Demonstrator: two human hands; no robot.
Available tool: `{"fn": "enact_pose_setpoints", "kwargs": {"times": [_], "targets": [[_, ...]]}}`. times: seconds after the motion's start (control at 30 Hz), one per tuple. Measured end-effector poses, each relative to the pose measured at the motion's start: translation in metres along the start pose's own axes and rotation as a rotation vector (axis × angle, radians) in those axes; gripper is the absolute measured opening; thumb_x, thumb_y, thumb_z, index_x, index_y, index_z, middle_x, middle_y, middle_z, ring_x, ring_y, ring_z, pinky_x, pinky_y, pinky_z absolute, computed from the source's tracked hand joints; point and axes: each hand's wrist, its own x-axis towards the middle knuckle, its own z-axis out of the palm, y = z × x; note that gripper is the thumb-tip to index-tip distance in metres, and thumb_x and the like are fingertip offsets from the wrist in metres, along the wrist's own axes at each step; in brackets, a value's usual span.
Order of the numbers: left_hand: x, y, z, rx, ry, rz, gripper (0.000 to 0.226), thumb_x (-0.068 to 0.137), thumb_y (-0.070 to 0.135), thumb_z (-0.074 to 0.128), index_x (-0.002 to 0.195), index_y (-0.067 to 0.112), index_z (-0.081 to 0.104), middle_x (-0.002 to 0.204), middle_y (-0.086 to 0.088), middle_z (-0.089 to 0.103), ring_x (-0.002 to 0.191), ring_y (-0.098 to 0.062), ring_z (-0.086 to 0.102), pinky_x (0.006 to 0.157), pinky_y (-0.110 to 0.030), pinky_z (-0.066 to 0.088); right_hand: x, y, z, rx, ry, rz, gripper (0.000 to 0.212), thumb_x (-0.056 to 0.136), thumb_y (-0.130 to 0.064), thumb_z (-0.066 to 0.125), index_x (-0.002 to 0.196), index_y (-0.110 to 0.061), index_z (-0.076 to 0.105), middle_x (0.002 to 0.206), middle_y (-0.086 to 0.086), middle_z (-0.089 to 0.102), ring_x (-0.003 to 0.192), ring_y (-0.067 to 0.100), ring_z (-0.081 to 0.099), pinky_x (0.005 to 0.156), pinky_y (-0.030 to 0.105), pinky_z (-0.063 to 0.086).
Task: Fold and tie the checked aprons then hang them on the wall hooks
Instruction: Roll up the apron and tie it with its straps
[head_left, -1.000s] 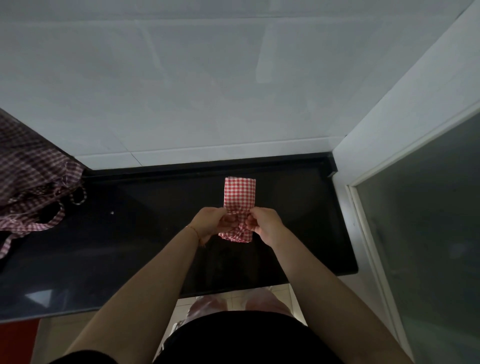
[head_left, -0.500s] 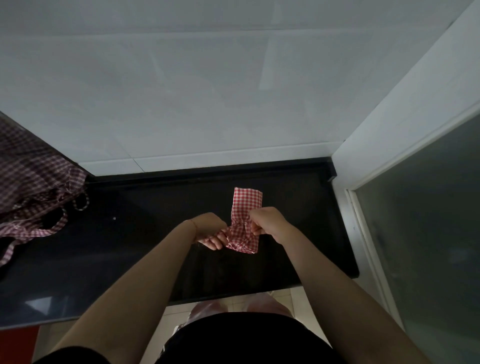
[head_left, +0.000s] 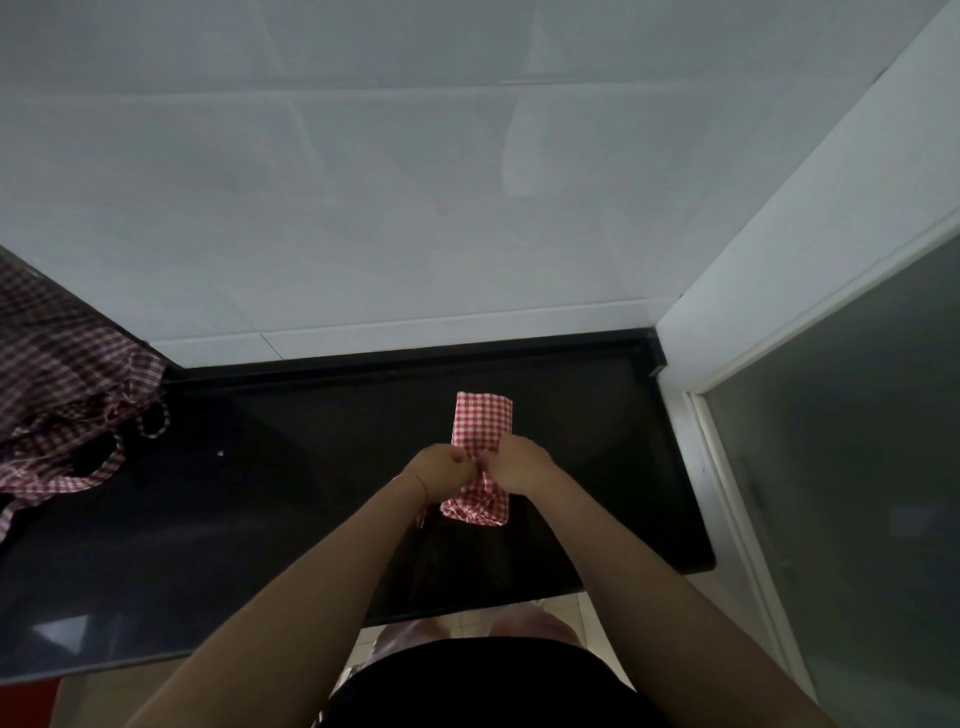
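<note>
Tying step, by the look of it. Small folded red-checked apron (head_left: 482, 425) held over the black counter (head_left: 311, 467), a bit right of the middle of the frame. Pinched at its waist from both sides. Left hand (head_left: 441, 465) on the left side of the bundle, fingers curled in and gripping the cloth or its string. Right hand (head_left: 517, 462) on the right side, fingers curled in and gripping too. Knuckles of both hands nearly touching. Top end of the bundle flat and neat above the hands. Bottom end bunched and wrinkled below them. String itself too small to make out, so knot done or not: could not tell.

More checked aprons (head_left: 67, 415) heaped in a loose pile at the left edge of the frame, well apart from the hands. Not folded yet. White tiled wall (head_left: 415, 208) filling the top. Glass door (head_left: 857, 467) down the right side. No hooks in sight.

Next, probably: a firm pull outward on both ends to close the knot. Then a turn to find the hooks.
</note>
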Motion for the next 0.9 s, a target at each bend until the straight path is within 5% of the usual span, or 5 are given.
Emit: {"fn": "enact_pose_setpoints", "kwargs": {"times": [0.3,0.5,0.63,0.8,0.9], "targets": [[-0.008,0.001,0.007,-0.296,0.008,-0.112,0.023,0.101,0.027,0.051,0.097,0.009,0.065,0.087,-0.008,0.067,0.071,-0.015,0.064,0.057,-0.021,0.051,-0.008,0.009,0.026,0.075,0.302,-0.103,0.02,0.104,-0.03,0.04,0.1,-0.018,0.056,0.093,0.002,0.061,0.082,0.015,0.06,0.077,0.033,0.053],[-0.013,-0.001,0.006,-0.323,0.206,0.092,0.032,0.099,0.024,0.055,0.092,-0.004,0.069,0.086,-0.011,0.064,0.077,-0.019,0.057,0.081,-0.043,0.054,-0.008,0.015,0.017,0.084,0.223,-0.18,0.017,0.104,-0.033,0.043,0.092,-0.024,0.053,0.089,-0.002,0.06,0.081,0.013,0.06,0.076,0.031,0.052],[-0.016,0.009,0.006,-0.549,0.115,0.052,0.033,0.102,0.019,0.044,0.096,0.006,0.074,0.102,-0.006,0.071,0.094,-0.015,0.062,0.074,-0.025,0.047,-0.011,0.018,0.019,0.181,0.124,-0.193,0.021,0.106,-0.036,0.039,0.1,-0.023,0.053,0.091,-0.001,0.06,0.08,0.011,0.058,0.07,0.026,0.045],[-0.008,0.006,0.002,-0.422,0.109,0.052,0.029,0.099,0.022,0.051,0.087,0.017,0.077,0.101,-0.003,0.072,0.098,-0.017,0.063,0.089,-0.031,0.051,-0.014,0.018,0.014,0.295,0.052,-0.183,0.023,0.106,-0.035,0.039,0.099,-0.021,0.056,0.093,0.0,0.059,0.082,0.013,0.058,0.078,0.03,0.048],[-0.006,0.001,0.001,-0.463,0.134,0.079,0.023,0.097,0.027,0.059,0.09,0.015,0.077,0.094,-0.002,0.074,0.088,-0.014,0.066,0.08,-0.027,0.055,-0.015,0.017,0.013,0.286,0.038,-0.168,0.026,0.106,-0.035,0.038,0.111,-0.02,0.058,0.102,0.002,0.061,0.093,0.017,0.062,0.084,0.032,0.05]]}}
